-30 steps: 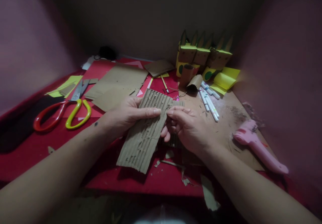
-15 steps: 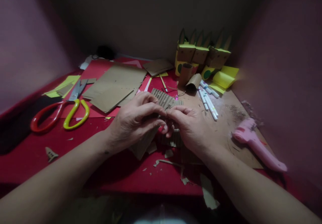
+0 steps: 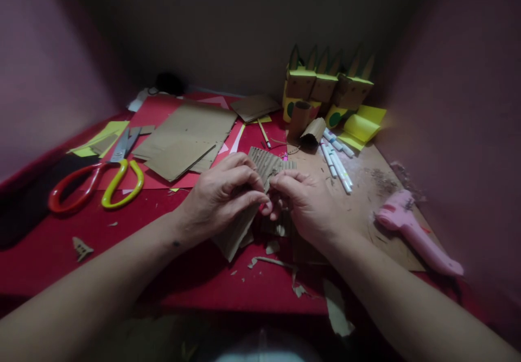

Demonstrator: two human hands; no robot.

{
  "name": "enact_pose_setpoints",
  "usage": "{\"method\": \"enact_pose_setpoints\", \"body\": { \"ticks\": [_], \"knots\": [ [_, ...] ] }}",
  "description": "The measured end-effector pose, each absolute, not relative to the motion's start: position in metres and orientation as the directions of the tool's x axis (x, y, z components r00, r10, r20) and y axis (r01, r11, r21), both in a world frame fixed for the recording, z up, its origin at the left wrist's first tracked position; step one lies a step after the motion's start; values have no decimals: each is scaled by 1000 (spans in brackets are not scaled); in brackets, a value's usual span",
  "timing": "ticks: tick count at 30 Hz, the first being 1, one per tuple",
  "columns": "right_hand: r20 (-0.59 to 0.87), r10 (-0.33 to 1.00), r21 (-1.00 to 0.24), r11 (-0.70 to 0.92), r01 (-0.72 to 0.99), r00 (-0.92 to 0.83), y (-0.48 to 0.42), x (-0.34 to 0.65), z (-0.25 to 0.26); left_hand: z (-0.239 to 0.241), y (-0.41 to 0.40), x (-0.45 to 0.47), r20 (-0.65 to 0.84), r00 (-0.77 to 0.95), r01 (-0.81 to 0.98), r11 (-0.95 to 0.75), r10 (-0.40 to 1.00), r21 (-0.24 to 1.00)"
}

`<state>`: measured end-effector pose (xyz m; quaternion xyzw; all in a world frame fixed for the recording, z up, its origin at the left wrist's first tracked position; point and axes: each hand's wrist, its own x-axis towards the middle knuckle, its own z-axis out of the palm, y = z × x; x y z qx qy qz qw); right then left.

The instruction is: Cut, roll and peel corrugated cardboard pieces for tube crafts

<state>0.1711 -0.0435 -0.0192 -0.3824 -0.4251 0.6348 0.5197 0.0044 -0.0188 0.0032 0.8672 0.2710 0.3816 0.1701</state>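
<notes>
Both hands meet over the red-covered table at a strip of corrugated cardboard (image 3: 264,162) whose ridges lie bare. My left hand (image 3: 226,196) is closed around its left edge, fingers curled and thumb pressed in. My right hand (image 3: 307,199) pinches with thumb and forefinger at the strip's right side, close to the left fingertips. The strip's lower end (image 3: 231,240) shows below my left hand. Beneath my right hand lies another ridged cardboard piece (image 3: 279,226), mostly covered. Torn paper scraps (image 3: 272,247) are scattered just below the hands.
Scissors (image 3: 122,156) with red and yellow handles lie left, near flat cardboard sheets (image 3: 191,128). At right, a pink glue gun (image 3: 419,232) and white markers (image 3: 337,164) rest on a cardboard board (image 3: 362,221). Cardboard figures (image 3: 325,88) and yellow paper (image 3: 362,128) stand behind.
The cardboard strip has tilted slightly, and more of its ridged lower end shows below my left hand. My left fingers have shifted a little; my right hand stays nearly in place.
</notes>
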Motion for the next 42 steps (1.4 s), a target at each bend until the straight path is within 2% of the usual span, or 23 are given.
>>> {"method": "enact_pose_setpoints", "body": {
  "ticks": [6, 8, 11, 16, 18, 21, 25, 29, 32, 35, 42],
  "knots": [
    [-50, 985, -954, -96, -285, -165, -45, 173, -14, 3, -17, 1, 532, 554, 231, -731, 641, 642],
    [-50, 985, -959, -94, -267, -167, -46, 173, -13, 3, -17, 0, 534, 549, 229, -730, 643, 643],
    [-51, 983, -960, -97, -261, -179, -47, 172, -11, 3, -17, 1, 561, 568, 256, -777, 602, 575],
    [-54, 981, -961, -101, -257, -184, -47, 171, -12, -3, -13, 2, 617, 624, 327, -878, 479, 350],
    [-56, 982, -961, -101, -257, -179, -46, 171, -12, -4, -12, 0, 617, 637, 327, -886, 463, 328],
    [-74, 985, -953, -116, -279, -157, -44, 171, -11, 2, -12, -4, 564, 655, 329, -861, 504, 387],
    [-81, 993, -949, -101, -299, -80, -39, 174, -11, 17, -15, -12, 485, 665, 297, -796, 569, 527],
    [-59, 997, -953, -73, -295, -55, -36, 177, -14, 29, -16, -18, 473, 601, 188, -689, 644, 700],
    [-45, 997, -954, -63, -294, -68, -36, 177, -14, 30, -14, -19, 491, 546, 160, -660, 679, 734],
    [-49, 995, -947, -72, -312, -81, -37, 176, -13, 24, -12, -16, 493, 553, 219, -688, 672, 692],
    [-53, 990, -932, -95, -348, -129, -38, 173, -13, 10, -13, -5, 530, 641, 334, -824, 555, 459]
  ]
}}
